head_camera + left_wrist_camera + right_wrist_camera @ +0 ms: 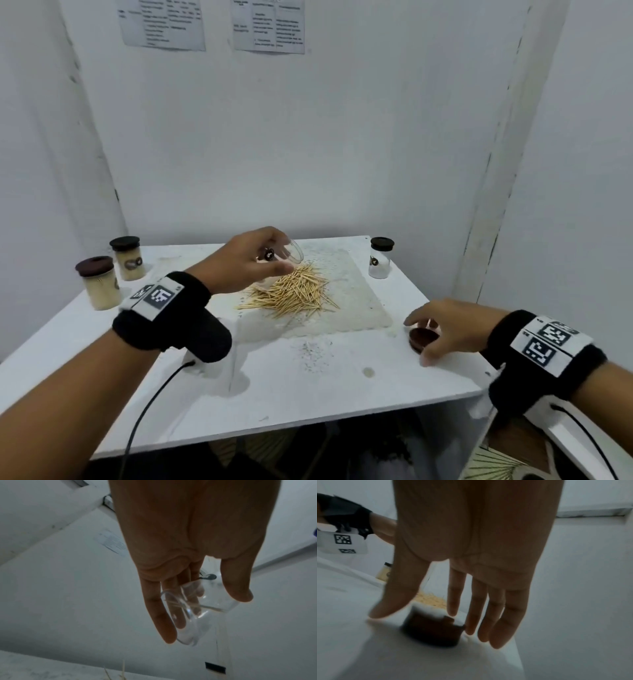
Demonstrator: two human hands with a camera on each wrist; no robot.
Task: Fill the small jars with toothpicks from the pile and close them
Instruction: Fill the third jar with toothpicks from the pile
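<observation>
We count four small jars. One clear jar (289,253) is uncapped and tilted in our left hand (245,260), fingers and thumb curled round its wall, just above the far left edge of the toothpick pile (291,291); in the left wrist view it looks empty apart from what may be one or two sticks, and we cannot tell for sure. Two capped jars (101,284) (127,258) stand together at the left edge of the tabletop (308,387), both packed full of pale toothpicks under dark lids. A fourth capped jar (380,258) stands at the far right corner, and its contents we cannot make out. The single pile lies loose on a pale mat (359,301) in the middle. One loose brown lid (423,339) rests on the tabletop near the right front edge; our right hand (448,330) hovers over it, fingers spread and straight, thumb apart, tips close beside the lid. Whether they touch it we cannot tell.
</observation>
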